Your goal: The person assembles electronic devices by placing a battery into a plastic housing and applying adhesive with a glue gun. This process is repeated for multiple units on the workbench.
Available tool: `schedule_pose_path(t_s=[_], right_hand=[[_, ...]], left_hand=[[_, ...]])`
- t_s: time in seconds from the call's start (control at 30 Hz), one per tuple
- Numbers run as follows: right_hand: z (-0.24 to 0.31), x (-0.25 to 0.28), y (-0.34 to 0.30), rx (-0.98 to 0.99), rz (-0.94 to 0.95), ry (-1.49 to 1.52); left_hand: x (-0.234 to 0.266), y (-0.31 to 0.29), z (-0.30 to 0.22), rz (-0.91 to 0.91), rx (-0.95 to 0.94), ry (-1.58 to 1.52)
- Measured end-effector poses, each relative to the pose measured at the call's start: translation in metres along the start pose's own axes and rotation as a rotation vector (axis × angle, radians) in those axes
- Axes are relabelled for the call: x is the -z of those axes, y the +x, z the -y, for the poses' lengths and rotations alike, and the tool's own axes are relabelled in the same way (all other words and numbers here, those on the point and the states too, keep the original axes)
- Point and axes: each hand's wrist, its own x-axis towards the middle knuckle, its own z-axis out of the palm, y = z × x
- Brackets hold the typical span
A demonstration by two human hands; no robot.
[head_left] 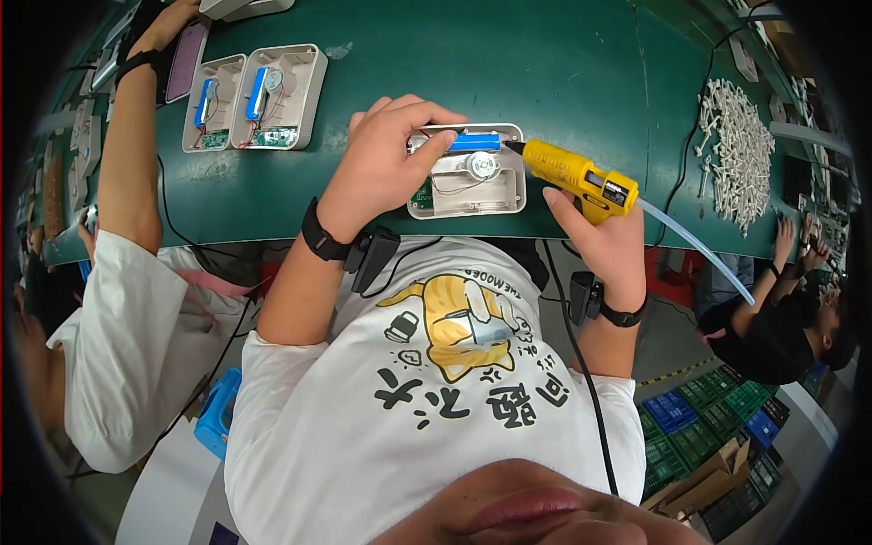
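- At the upper middle of the frame, a white housing [501, 198] lies face up on the green table [518, 64], with a blue battery [476, 143], a round metal disc [482, 165] and a green circuit board [423, 193] inside it.
- For a sound bond, the nozzle [514, 146] is best aimed at the battery's right end, and the glue is best laid in one slow, even bead, clear of the thin wires [460, 192] and the disc.
- The battery should be pressed flat and straight by the thumb of the left grip [380, 165], well back from the tip, which is probably hot.
- By the left grip, the housing's upper left corner is held, with the thumb laid over the battery's left end.
- By the right grip [601, 238], wrapped around its handle, a yellow glue gun [568, 173] is held; how far the trigger is squeezed cannot be told.
- The battery is set along the housing's far wall, between the left thumb and the nozzle, and left of the right grip; whether it is touched by the nozzle cannot be told.
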Motion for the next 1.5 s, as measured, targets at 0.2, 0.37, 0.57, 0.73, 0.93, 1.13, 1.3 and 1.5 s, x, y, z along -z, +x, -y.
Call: schedule_pose_path(t_s=[0.2,0.37,0.57,0.73,0.93,1.13,1.3,1.5], right_hand=[[-0.005,-0.004,0.002,0.028,-0.003,0.091],[0.0,-0.005,0.002,0.0,0.002,-0.002],[0.017,0.004,-0.007,-0.046,-0.021,-0.123],[0.027,-0.002,-0.007,0.092,0.096,0.259],[0.034,-0.011,0.009,0.044,0.28,0.121],[0.035,-0.021,0.019,-0.034,0.332,-0.018],[0.04,-0.028,0.018,0.051,0.24,-0.061],[0.041,-0.024,0.013,0.163,0.162,-0.12]], left_hand=[[-0.001,0.0,0.001,-0.019,-0.013,-0.008],[-0.002,-0.001,0.001,-0.04,-0.037,0.002],[0.001,-0.004,0.002,-0.022,-0.055,0.001],[0.009,-0.006,0.002,0.027,-0.117,0.05],[0.009,-0.008,-0.002,0.023,-0.141,0.083],[0.012,-0.007,-0.001,0.078,-0.135,0.099],[0.012,-0.009,-0.001,0.093,-0.14,0.094],[0.012,-0.01,0.001,0.089,-0.15,0.094]])
